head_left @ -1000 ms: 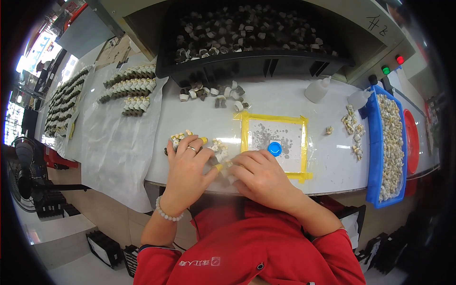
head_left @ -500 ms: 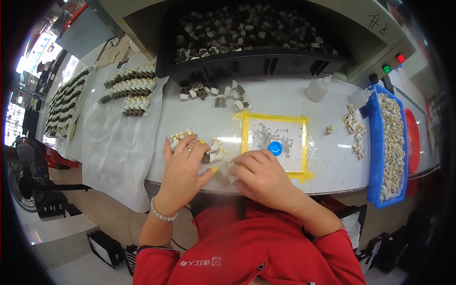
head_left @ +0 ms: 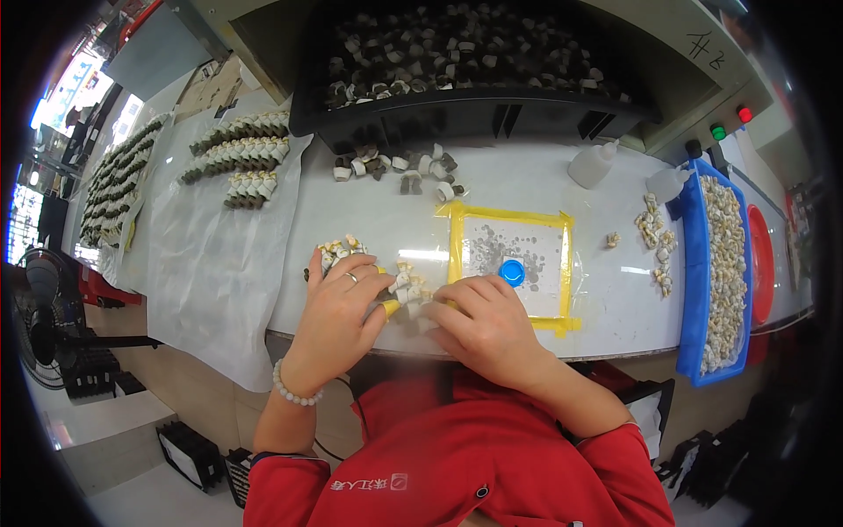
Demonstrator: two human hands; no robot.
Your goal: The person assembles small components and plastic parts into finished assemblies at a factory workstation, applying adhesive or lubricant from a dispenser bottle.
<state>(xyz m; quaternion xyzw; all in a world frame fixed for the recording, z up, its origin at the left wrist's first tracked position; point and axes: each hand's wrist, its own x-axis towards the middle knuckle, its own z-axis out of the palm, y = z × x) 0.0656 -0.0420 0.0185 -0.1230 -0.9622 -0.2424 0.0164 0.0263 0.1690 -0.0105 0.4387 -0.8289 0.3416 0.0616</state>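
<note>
Several small white, yellow-topped figurines (head_left: 405, 283) lay on the white-covered bench (head_left: 369, 211) at 10 o'clock from the bare right hand (head_left: 489, 327), beside the bare left hand (head_left: 338, 305); both hands' fingers curled, but I couldn't tell whether they clamped anything.

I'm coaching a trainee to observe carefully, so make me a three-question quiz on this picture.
1. True or false: the right hand is nearer the round blue piece than the left hand is.
2. Which wrist wears the beaded bracelet?
3. What shows between the hands?
A) scissors
B) small pale pieces
C) a hammer

Key: 1. True. 2. The left. 3. B.
</note>
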